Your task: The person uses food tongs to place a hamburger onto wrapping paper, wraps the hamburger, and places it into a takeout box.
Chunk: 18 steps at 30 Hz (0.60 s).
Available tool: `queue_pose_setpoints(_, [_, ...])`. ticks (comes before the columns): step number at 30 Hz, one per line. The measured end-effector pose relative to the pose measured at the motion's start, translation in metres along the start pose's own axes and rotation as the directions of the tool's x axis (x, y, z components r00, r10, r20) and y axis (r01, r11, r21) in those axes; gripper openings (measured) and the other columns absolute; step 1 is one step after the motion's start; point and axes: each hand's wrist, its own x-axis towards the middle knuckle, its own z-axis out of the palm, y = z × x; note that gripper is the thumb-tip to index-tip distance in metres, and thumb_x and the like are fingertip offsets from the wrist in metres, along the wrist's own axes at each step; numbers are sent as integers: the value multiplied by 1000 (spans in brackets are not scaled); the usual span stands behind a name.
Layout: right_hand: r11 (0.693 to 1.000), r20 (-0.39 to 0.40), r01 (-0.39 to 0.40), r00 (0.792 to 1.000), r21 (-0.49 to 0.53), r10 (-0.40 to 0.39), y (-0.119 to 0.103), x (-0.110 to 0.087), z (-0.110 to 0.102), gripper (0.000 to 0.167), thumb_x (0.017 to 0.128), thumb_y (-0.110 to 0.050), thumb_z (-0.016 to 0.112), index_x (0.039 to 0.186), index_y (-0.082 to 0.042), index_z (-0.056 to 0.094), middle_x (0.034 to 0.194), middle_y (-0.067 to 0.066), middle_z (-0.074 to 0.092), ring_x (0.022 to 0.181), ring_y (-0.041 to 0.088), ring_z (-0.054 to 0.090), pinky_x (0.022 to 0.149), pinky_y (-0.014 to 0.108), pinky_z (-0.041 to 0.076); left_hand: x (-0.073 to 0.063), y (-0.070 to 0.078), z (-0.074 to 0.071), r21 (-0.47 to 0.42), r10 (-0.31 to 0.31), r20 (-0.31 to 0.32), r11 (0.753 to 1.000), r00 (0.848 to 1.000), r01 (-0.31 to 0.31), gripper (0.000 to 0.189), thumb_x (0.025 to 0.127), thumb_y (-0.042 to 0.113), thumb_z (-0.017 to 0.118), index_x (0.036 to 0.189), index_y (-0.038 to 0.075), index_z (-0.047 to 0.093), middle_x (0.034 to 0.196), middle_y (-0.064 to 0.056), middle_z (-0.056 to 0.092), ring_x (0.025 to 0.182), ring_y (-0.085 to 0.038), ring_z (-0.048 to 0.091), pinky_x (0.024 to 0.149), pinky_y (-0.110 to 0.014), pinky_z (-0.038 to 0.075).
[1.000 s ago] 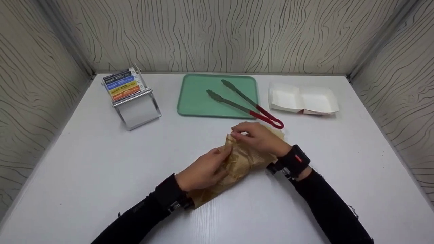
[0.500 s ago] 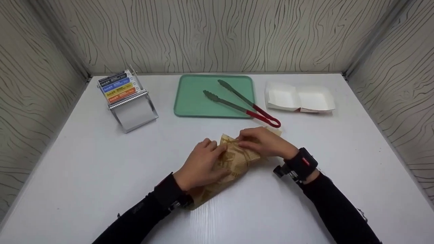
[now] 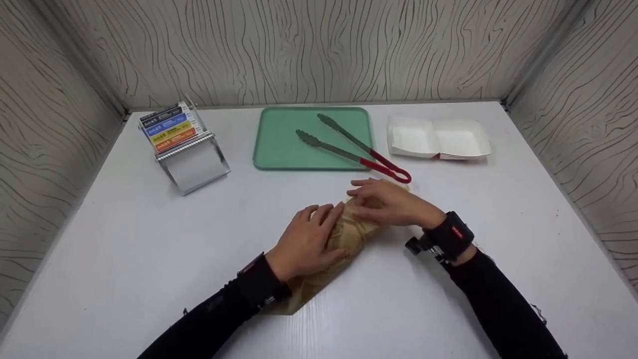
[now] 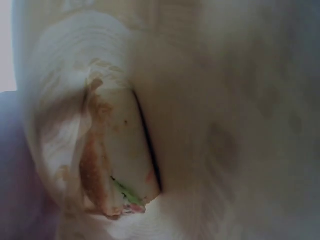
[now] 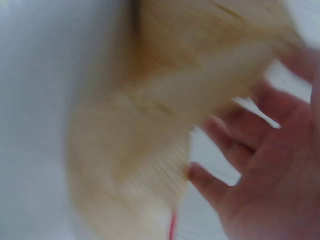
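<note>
A sandwich wrapped in brown printed paper point(image 3: 351, 237) lies slantwise on the table in the head view. My left hand point(image 3: 304, 244) lies over its near part, fingers stretched along the far side and thumb across the near side. The left wrist view looks into the open end of the paper point(image 4: 230, 90); inside is the sandwich point(image 4: 120, 155), with a browned edge, a pale face and a green bit. My right hand point(image 3: 391, 202) pinches the paper near its far end. In the right wrist view a blurred paper flap point(image 5: 135, 145) meets my fingers; the exact contact is unclear.
Red-handled tongs point(image 3: 381, 167) lie partly on a green tray point(image 3: 276, 149) behind the parcel. An open white paper box point(image 3: 461, 144) stands at the back right. At the back left is a metal dispenser point(image 3: 192, 164) with coloured label strips. Patterned walls enclose the table.
My left hand has gone from pinching the paper's edge to lying flatter over the parcel. The raised flap has come down, and my right hand has shifted slightly right.
</note>
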Motion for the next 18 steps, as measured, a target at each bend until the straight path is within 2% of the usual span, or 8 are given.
queue_pose_setpoints(3, [999, 10, 27, 1000, 18, -27, 6, -9, -11, 12, 95, -29, 76, 90, -18, 76, 148, 15, 60, 153, 37, 35, 122, 64, 29, -1, -1, 1, -27, -14, 17, 1000, 1000, 14, 94, 97, 65, 58, 167, 14, 20, 160, -15, 42, 141, -40, 47, 117, -53, 40])
queue_pose_setpoints(6, [996, -3, 69, 998, 48, -69, 12, -16, -17, 7, 95, -22, 76, 91, -17, 77, 146, 14, 62, 150, 37, 38, 120, 63, 32, -2, -1, 2, -33, -15, 15, 999, 1000, 16, 95, 97, 65, 58, 167, 14, 19, 161, -15, 41, 139, -38, 50, 115, -52, 43])
queue_pose_setpoints(8, [994, -22, 98, 995, 48, -97, 14, -17, -17, 8, 98, -22, 72, 93, -16, 76, 140, 12, 64, 144, 35, 45, 116, 58, 37, -2, -2, 2, -26, -13, 2, 1000, 1000, 13, 95, 97, 65, 59, 167, 13, 19, 159, -15, 43, 136, -37, 53, 113, -51, 45])
queue_pose_setpoints(10, [993, -50, 113, 993, 42, -111, 15, -17, -16, 11, 101, -22, 69, 94, -15, 73, 130, 8, 65, 131, 30, 51, 108, 49, 43, -2, -3, 3, -19, -7, -17, 1000, 1000, 7, 95, 97, 64, 60, 166, 12, 20, 156, -15, 45, 132, -36, 56, 111, -49, 47])
queue_pose_setpoints(12, [995, -67, 95, 993, 31, -92, 15, -16, -16, 15, 103, -23, 66, 90, -15, 69, 113, 3, 62, 113, 23, 54, 95, 39, 45, -2, -3, 4, -21, -6, -29, 1000, 1000, 5, 96, 96, 65, 60, 166, 12, 21, 154, -15, 47, 130, -36, 57, 110, -49, 48])
queue_pose_setpoints(15, [999, -64, 14, 998, 50, -11, 15, -14, -15, 20, 105, -24, 62, 86, -17, 64, 91, -4, 54, 88, 15, 52, 77, 29, 43, -1, -4, 5, -29, -8, -37, 1000, 999, 6, 98, 95, 66, 61, 166, 11, 20, 151, -15, 48, 128, -35, 59, 108, -49, 49])
queue_pose_setpoints(18, [996, -46, -55, 997, 77, 59, 18, -13, -11, 23, 107, -25, 59, 87, -15, 59, 79, -7, 49, 73, 12, 49, 68, 26, 41, -2, -4, 7, -34, -12, -40, 999, 999, 10, 99, 95, 65, 62, 166, 10, 21, 150, -16, 50, 129, -34, 59, 107, -48, 50])
